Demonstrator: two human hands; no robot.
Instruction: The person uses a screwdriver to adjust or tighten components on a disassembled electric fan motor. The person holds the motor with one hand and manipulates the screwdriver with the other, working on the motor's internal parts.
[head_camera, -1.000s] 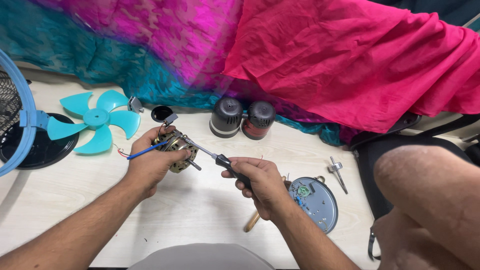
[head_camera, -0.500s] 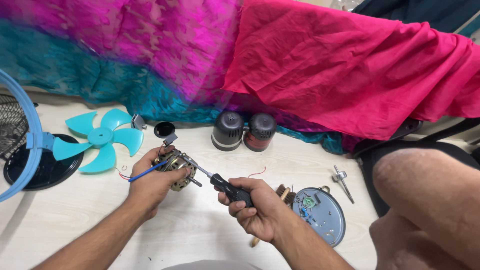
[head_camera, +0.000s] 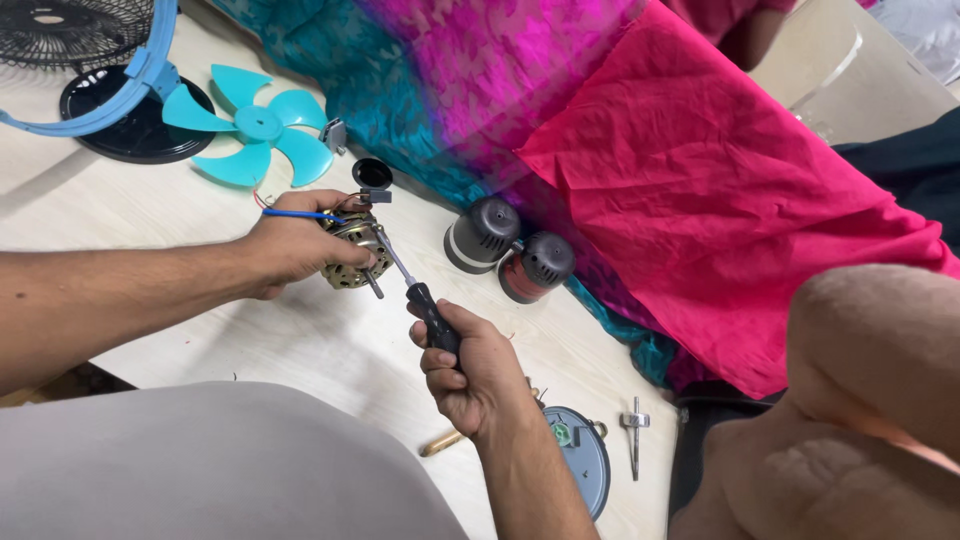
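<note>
Right hand is wrapping its fingers around a black-handled metal screwdriver, tip angling toward 11 o'clock into a small brass-coloured metal motor. Left hand is clasping that motor above the pale worktop. Teal plastic fan blade is lying farther off at 10 o'clock.

A pale, cream-coloured worktable fills the lower left under soft, even light that leaves only faint shadows. Draped along its far edge lies a heap of fabric: a teal patterned cloth, a magenta printed cloth and a plain pink cloth, creased and overlapping. Beyond the pile, at upper right, a second beige surface shows, with dark material just beside it.
</note>
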